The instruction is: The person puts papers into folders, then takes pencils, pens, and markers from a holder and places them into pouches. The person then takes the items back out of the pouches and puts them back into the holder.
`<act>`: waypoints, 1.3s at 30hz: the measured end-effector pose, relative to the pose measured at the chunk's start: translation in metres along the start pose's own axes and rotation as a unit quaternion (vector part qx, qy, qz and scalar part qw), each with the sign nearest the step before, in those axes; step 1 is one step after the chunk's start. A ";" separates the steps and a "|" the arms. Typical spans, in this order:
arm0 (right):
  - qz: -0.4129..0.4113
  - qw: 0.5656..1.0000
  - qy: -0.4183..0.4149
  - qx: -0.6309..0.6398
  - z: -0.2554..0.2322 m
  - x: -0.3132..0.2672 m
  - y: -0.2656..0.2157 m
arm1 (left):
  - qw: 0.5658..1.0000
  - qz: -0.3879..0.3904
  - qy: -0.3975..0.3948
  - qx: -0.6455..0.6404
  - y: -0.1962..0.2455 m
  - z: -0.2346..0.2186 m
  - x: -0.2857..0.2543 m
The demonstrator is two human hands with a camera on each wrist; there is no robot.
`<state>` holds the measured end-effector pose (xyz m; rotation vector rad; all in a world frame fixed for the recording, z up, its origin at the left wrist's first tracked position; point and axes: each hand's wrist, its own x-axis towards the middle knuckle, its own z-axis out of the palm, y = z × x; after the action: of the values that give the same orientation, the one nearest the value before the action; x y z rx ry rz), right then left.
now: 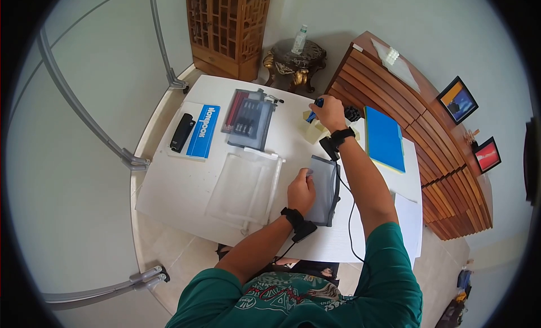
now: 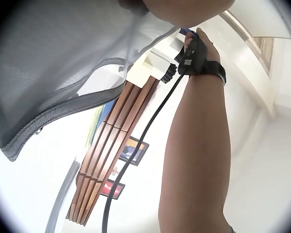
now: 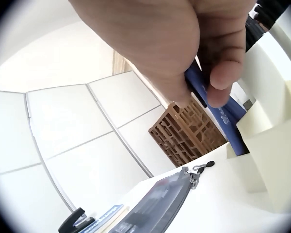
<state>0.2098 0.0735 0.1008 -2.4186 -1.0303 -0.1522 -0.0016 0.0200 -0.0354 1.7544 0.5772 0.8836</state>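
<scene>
My right hand (image 1: 330, 112) is over the cream pen holder (image 3: 276, 155) at the far side of the table. Its thumb and fingers pinch blue pens (image 3: 217, 111), whose lower ends overlap the holder's front compartment in the right wrist view. My left hand (image 1: 301, 192) holds the edge of a grey mesh zipper pouch (image 1: 322, 195) near the table's front. The left wrist view shows this pouch raised at one side, its dark zipper edge (image 2: 63, 107) hanging loose. Dark items (image 3: 271, 12) stand in the back of the holder.
A clear zipper pouch (image 1: 245, 187) lies left of my left hand. Beyond it is a grey pouch (image 1: 253, 133) with pens inside. A black stapler (image 1: 182, 132) rests on a notebook (image 1: 204, 133). At right are a blue folder (image 1: 384, 139) and white paper (image 1: 407, 215). A cable (image 1: 352, 215) trails beside my right arm.
</scene>
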 end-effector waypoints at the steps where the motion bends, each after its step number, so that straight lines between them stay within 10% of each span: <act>1: 0.002 1.000 0.004 0.026 -0.003 -0.003 0.000 | 1.000 0.001 -0.001 0.000 0.001 0.000 0.000; 8: -0.121 0.970 0.211 0.029 -0.051 -0.064 0.005 | 1.000 -0.019 -0.010 0.014 0.006 -0.002 0.002; 15: 0.117 0.983 0.002 0.143 -0.037 -0.201 0.087 | 0.995 -0.043 -0.004 -0.085 0.002 0.005 0.004; 20: 0.129 0.958 -0.052 0.249 0.000 -0.241 0.105 | 0.978 0.059 0.009 -0.199 0.049 -0.008 0.019; 25: 0.145 0.972 -0.036 0.181 0.002 -0.242 0.091 | 0.776 0.002 -0.154 -0.612 0.130 -0.067 0.059; 30: 0.144 0.972 -0.050 0.176 0.004 -0.243 0.097 | 0.717 0.075 -0.210 -0.660 0.163 -0.130 0.077; 33: 0.137 0.979 -0.041 0.146 0.000 -0.244 0.088 | 0.820 0.081 -0.243 -0.513 0.160 -0.147 0.077; 35: 0.111 0.987 -0.030 0.114 -0.004 -0.249 0.080 | 0.991 0.012 -0.119 -0.064 0.155 -0.150 0.064; 37: 0.088 0.993 -0.013 0.081 -0.013 -0.251 0.072 | 0.938 0.179 -0.095 0.280 0.095 -0.165 0.057; 39: 0.121 0.986 -0.101 0.052 -0.022 -0.248 0.063 | 0.858 0.103 -0.102 0.493 0.068 -0.176 0.034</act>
<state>0.0809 -0.1349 0.0227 -2.4745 -0.7959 0.2306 -0.1224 0.1247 0.0712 2.8444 0.7818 0.5309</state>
